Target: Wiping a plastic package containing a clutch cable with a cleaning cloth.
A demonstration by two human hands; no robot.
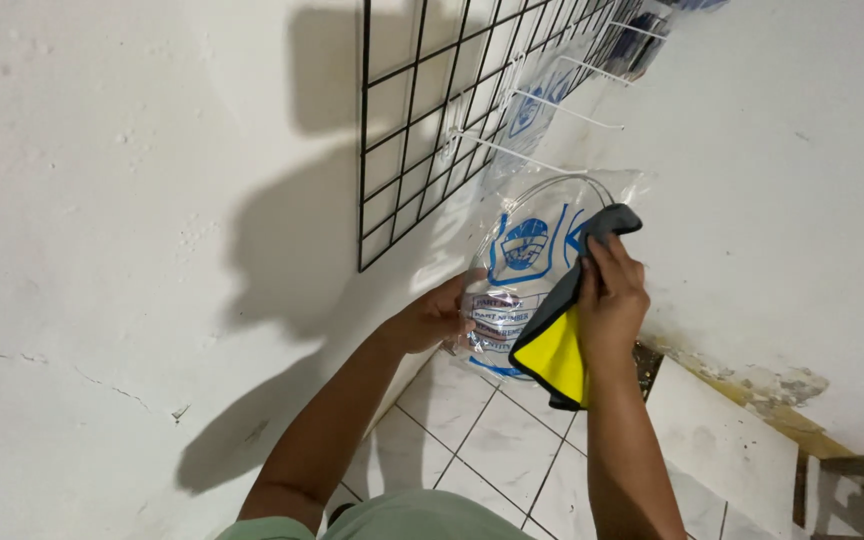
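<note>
A clear plastic packet (527, 250) with blue printing and a thin cable coiled inside hangs from a white hook (512, 155) on a black wire grid rack (432, 120). My left hand (442, 315) grips the packet's lower left edge. My right hand (612, 300) holds a grey and yellow cloth (557, 345) and presses its grey end against the packet's front, upper right. The yellow side hangs down below my palm.
More packets hang on white hooks (582, 65) further up the rack. White walls meet in the corner behind. White floor tiles (492, 440) lie below, with a white board (722, 440) leaning at the right wall's stained base.
</note>
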